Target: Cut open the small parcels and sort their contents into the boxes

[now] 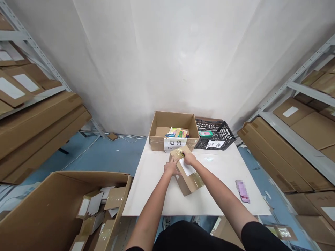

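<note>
A taped brown cardboard parcel [188,179] with a white label lies on the white table [157,195]. My left hand [171,169] rests flat on the parcel's left top edge, fingers spread. My right hand [188,158] is closed round a small dark and green tool, held against the tape at the parcel's far end. The tool is mostly hidden by my fingers.
Behind the parcel stand an open cardboard box [173,130] holding small packages and a black plastic crate [214,134], both with paper signs. A pink object [243,191] lies at the table's right. A big open carton [62,209] of small parcels sits left; shelves of boxes flank both sides.
</note>
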A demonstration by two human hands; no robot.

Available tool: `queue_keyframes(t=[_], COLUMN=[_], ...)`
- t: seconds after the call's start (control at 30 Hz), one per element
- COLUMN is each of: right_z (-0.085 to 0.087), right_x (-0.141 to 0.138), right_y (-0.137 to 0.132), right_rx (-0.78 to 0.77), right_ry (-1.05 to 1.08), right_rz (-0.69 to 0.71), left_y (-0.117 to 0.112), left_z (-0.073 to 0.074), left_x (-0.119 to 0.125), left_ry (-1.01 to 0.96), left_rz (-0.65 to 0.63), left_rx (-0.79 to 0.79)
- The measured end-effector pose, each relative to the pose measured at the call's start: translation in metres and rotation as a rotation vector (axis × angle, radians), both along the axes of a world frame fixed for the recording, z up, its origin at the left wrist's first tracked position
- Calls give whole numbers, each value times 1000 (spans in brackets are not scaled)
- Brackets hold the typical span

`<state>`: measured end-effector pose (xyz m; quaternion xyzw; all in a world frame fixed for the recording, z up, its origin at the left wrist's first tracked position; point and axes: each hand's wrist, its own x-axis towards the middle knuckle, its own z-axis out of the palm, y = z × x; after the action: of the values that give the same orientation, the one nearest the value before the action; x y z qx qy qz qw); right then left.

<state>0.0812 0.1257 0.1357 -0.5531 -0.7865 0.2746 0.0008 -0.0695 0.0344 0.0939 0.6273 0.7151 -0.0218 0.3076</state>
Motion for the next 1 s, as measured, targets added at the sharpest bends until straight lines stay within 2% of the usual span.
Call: queue_keyframes(t=[0.1,0.2,0.33,0.43,0.5,0.6,0.7,0.8,0.9,1.0], right_z=[3,6,2,-4,-7,-13,-27,-44,-50,-48], right_x=[13,40,110,176,213,243,232,192,156,146], right_y=[-15,-37,-87,-133,-158,-180,-182,-163,-126,-86], right_rx=[-14,-65,-198,-201,-264,-119,48,71,82,68], right_ry=[-41,-92,-63,9,-11,5,27,107,175,214], right_rz=[-7,-5,-59,-190,-261,-329,-548,-716,-786,-751], left_y=[0,-2,-5,-6,-6,-8,-17,-35,-63,-87], left_z=[-2,-1,3,7,10,13,13,6,-5,-7], left_x=[-2,-3,-4,-4,-1,7,22,43,63,73], left_ry=[5,8,54,83,89,96,99,149,228,300], left_rz=[11,7,-25,-49,-50,-42,-37,-17,12,38], left_rx=[3,13,45,48,56,107,181,228,237,185])
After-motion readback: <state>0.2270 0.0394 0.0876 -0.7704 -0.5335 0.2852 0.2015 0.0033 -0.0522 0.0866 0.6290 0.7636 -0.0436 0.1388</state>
